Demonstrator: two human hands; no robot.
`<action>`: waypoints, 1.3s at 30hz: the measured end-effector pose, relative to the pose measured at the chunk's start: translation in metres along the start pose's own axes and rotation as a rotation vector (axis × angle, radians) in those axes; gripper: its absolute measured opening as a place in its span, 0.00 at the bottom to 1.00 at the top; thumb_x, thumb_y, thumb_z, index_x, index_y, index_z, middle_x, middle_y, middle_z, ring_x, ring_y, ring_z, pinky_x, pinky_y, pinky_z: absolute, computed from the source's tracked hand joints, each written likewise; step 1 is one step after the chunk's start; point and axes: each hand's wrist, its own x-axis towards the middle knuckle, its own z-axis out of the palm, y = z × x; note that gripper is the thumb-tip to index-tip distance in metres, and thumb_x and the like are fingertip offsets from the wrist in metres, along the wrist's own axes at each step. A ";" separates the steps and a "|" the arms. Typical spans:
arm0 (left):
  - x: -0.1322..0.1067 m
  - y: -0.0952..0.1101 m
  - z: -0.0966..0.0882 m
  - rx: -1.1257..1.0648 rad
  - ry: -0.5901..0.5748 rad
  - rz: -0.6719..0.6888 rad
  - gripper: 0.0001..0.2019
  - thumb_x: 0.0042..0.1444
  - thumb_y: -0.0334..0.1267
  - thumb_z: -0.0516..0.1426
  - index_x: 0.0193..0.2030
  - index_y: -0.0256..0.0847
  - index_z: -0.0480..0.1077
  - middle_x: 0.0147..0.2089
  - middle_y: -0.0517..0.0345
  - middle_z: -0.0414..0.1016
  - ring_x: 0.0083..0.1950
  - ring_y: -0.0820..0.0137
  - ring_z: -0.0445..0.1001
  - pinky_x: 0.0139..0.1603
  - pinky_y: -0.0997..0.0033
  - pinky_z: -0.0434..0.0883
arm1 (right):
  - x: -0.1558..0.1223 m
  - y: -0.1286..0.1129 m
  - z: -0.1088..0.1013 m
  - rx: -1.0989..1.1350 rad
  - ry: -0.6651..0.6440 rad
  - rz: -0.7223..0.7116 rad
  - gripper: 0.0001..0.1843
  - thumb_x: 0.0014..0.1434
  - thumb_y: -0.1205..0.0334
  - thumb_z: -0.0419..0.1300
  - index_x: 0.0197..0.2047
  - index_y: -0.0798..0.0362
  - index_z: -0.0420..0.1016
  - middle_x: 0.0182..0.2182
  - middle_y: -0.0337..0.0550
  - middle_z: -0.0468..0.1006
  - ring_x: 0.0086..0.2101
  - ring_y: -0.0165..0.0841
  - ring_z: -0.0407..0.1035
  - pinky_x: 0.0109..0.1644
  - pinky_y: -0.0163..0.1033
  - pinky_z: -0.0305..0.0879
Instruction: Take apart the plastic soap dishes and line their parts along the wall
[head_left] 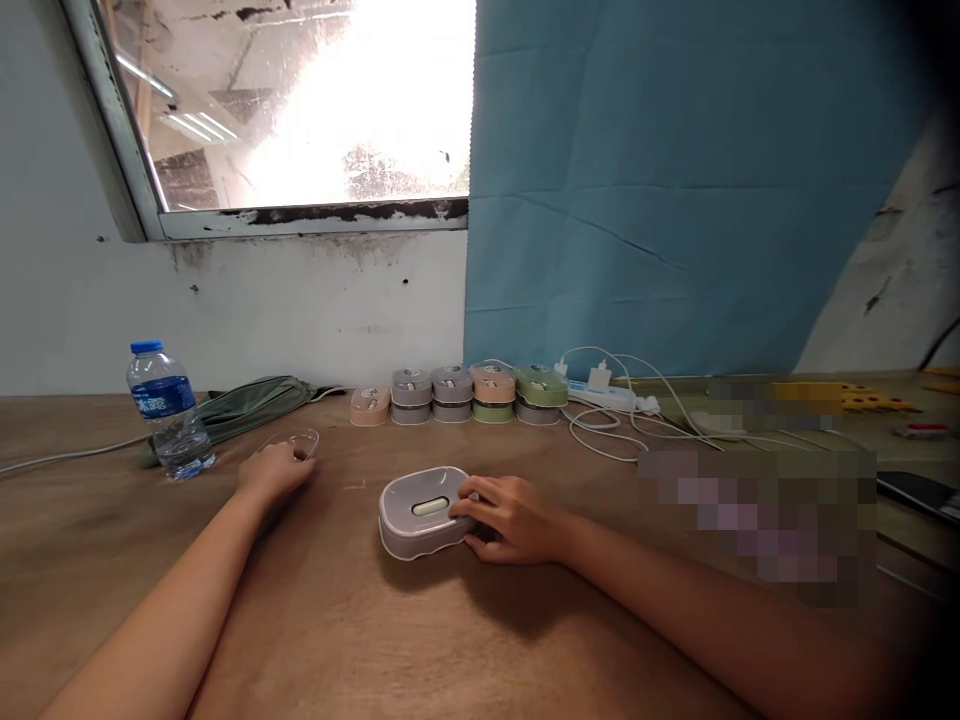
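A grey soap-dish-like case (420, 512) with a small pale oval piece in its middle lies on the wooden table (352, 620). My right hand (514, 520) grips its right side, fingers curled over the rim. My left hand (274, 470) rests further left, fingers closed on the edge of a clear plastic lid (296, 441) lying flat on the table.
A water bottle (166, 410) stands at the left beside a folded green cloth (247, 405). A row of stacked grey, peach and green cases (465, 393) lines the wall. A white power strip (611, 397) with cables lies to the right.
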 end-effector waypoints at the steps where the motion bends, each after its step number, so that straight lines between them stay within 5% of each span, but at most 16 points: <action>1: 0.000 0.000 0.000 -0.001 -0.003 -0.002 0.18 0.45 0.46 0.47 0.37 0.48 0.75 0.41 0.50 0.76 0.44 0.53 0.72 0.35 0.62 0.67 | 0.000 0.000 0.000 -0.001 -0.003 0.004 0.13 0.52 0.60 0.55 0.42 0.54 0.68 0.38 0.47 0.70 0.32 0.31 0.67 0.34 0.35 0.64; 17: -0.001 -0.003 0.000 -0.004 0.021 0.004 0.18 0.47 0.49 0.48 0.37 0.48 0.75 0.40 0.49 0.76 0.43 0.51 0.72 0.34 0.61 0.66 | 0.000 0.000 -0.001 0.000 -0.013 0.021 0.14 0.51 0.61 0.54 0.42 0.54 0.68 0.39 0.47 0.69 0.33 0.31 0.67 0.34 0.34 0.63; 21: -0.005 0.006 0.000 0.012 0.223 0.091 0.20 0.48 0.50 0.48 0.41 0.44 0.73 0.43 0.48 0.73 0.44 0.53 0.70 0.39 0.60 0.66 | 0.000 0.000 0.000 0.003 -0.012 0.025 0.14 0.51 0.61 0.55 0.42 0.54 0.68 0.39 0.47 0.69 0.32 0.31 0.67 0.34 0.34 0.63; 24: -0.017 0.026 -0.002 -0.050 0.396 0.367 0.18 0.50 0.47 0.49 0.40 0.41 0.73 0.41 0.50 0.71 0.44 0.58 0.69 0.46 0.61 0.64 | 0.000 0.000 -0.001 0.006 -0.020 0.036 0.14 0.51 0.61 0.54 0.42 0.54 0.68 0.39 0.47 0.69 0.33 0.31 0.67 0.34 0.34 0.63; 26: -0.030 0.044 -0.003 -0.174 0.342 0.632 0.16 0.52 0.46 0.50 0.41 0.43 0.73 0.42 0.52 0.71 0.45 0.62 0.68 0.49 0.62 0.63 | 0.001 -0.001 -0.002 0.010 -0.027 0.050 0.14 0.51 0.61 0.54 0.43 0.54 0.68 0.40 0.47 0.68 0.32 0.31 0.67 0.33 0.34 0.63; 30: -0.056 0.079 0.003 -0.350 -0.023 1.102 0.21 0.48 0.49 0.57 0.49 0.48 0.69 0.52 0.54 0.67 0.53 0.62 0.64 0.55 0.64 0.60 | 0.001 -0.001 -0.002 0.016 -0.053 0.087 0.14 0.52 0.63 0.54 0.43 0.53 0.67 0.40 0.47 0.68 0.32 0.31 0.66 0.34 0.34 0.63; 33: -0.062 0.091 0.011 -0.389 -0.137 1.178 0.26 0.43 0.48 0.61 0.51 0.49 0.68 0.54 0.54 0.68 0.55 0.61 0.64 0.60 0.59 0.54 | 0.000 0.000 -0.001 0.009 -0.044 0.101 0.15 0.51 0.63 0.54 0.44 0.52 0.66 0.41 0.47 0.67 0.32 0.31 0.66 0.34 0.35 0.63; 39: -0.058 0.090 0.015 -0.560 -0.140 1.116 0.18 0.48 0.45 0.59 0.46 0.44 0.72 0.46 0.53 0.75 0.51 0.63 0.70 0.62 0.60 0.51 | 0.000 0.001 0.002 0.032 0.099 0.111 0.21 0.48 0.67 0.54 0.47 0.56 0.58 0.41 0.49 0.67 0.37 0.34 0.66 0.36 0.36 0.64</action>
